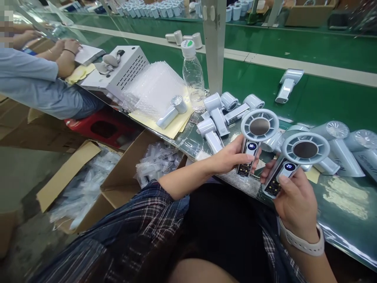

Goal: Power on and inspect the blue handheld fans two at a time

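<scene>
Fans are gripped at centre right of the frame: left fan is clasped in the left hand, right fan in the right hand.

1. Two white handheld fans with lit round displays, one, the other.
2. One clear plastic water bottle with a white-and-green cap.
3. One white perforated metal box.
4. Two open brown cardboard boxes, near left, right.

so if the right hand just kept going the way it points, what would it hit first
Probably the pale fans lying on the bench just beyond it. The right hand holds a lit handheld fan pointing up and away toward that pile; depth is hard to judge.
</scene>
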Demonstrator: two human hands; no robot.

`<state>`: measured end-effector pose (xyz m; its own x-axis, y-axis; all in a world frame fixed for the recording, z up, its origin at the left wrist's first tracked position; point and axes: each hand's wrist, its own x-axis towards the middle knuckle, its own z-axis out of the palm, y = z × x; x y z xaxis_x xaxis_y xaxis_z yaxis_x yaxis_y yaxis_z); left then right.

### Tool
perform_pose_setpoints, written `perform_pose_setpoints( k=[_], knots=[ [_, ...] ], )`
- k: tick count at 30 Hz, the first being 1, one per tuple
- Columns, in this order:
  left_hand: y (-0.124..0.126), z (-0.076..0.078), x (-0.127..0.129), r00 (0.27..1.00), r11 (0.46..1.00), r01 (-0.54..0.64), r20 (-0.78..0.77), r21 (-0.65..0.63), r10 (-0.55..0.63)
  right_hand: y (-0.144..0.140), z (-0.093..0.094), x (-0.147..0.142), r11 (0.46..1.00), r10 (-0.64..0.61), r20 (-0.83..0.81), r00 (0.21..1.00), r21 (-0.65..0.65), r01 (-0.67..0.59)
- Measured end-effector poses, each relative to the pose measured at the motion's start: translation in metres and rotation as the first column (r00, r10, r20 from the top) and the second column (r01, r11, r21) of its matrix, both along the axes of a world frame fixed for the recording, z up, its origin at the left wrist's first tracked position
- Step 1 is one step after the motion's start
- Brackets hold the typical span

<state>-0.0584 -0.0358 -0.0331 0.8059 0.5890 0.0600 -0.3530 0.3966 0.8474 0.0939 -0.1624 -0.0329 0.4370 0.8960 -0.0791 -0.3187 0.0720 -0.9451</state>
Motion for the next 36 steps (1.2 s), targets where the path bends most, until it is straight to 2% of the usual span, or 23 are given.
perform_pose_setpoints(
  k=[4, 7, 10, 13, 17, 21, 26, 29, 32, 36],
  knots=[
    [-0.001, -0.002, 0.002, 0.997, 0.996, -0.076, -0.005, -0.039, 0.076, -0.003, 0.004, -0.003, 0.999, -0.042, -0.047, 0.998, -0.008, 0.042],
    [-0.001, 0.002, 0.0, 1.0, 1.0, -0.017, 0.02, -0.011, 0.017, -0.006, 0.006, -0.001, 0.999, 0.033, 0.003, 0.999, 0.009, -0.033],
    [0.001, 0.004, -0.003, 0.999, 0.996, 0.015, 0.031, 0.086, -0.018, -0.004, 0.004, 0.001, 0.998, 0.039, 0.049, 0.998, 0.042, -0.041],
    [0.002, 0.003, -0.006, 1.0, 0.991, 0.025, -0.007, 0.134, -0.024, 0.0, 0.002, 0.002, 0.996, 0.048, 0.034, 0.998, 0.069, -0.05],
    [0.001, 0.003, -0.007, 0.999, 0.991, 0.032, -0.002, 0.127, -0.032, 0.003, 0.004, 0.001, 0.997, 0.055, -0.034, 0.998, 0.055, -0.053],
    [0.001, 0.004, -0.006, 1.0, 0.991, -0.003, -0.008, 0.135, 0.004, 0.001, 0.006, 0.0, 0.999, 0.048, -0.071, 0.996, 0.014, -0.047],
    [0.002, -0.002, -0.004, 0.998, 0.983, -0.065, 0.016, 0.175, 0.063, -0.001, 0.007, 0.0, 0.998, 0.057, -0.033, 0.998, 0.032, -0.056],
    [0.003, -0.004, -0.005, 0.994, 0.981, -0.089, -0.043, 0.174, 0.098, 0.001, 0.006, 0.002, 1.0, 0.005, -0.015, 1.0, 0.003, -0.005],
    [0.001, -0.002, -0.006, 0.973, 0.982, -0.129, -0.172, 0.136, 0.151, 0.004, 0.004, 0.003, 1.0, -0.028, -0.009, 1.0, -0.009, 0.027],
    [-0.002, 0.0, -0.005, 0.944, 0.984, -0.163, -0.278, 0.071, 0.176, 0.006, 0.001, 0.005, 1.0, 0.019, -0.111, 0.994, -0.022, -0.022]
  ],
)
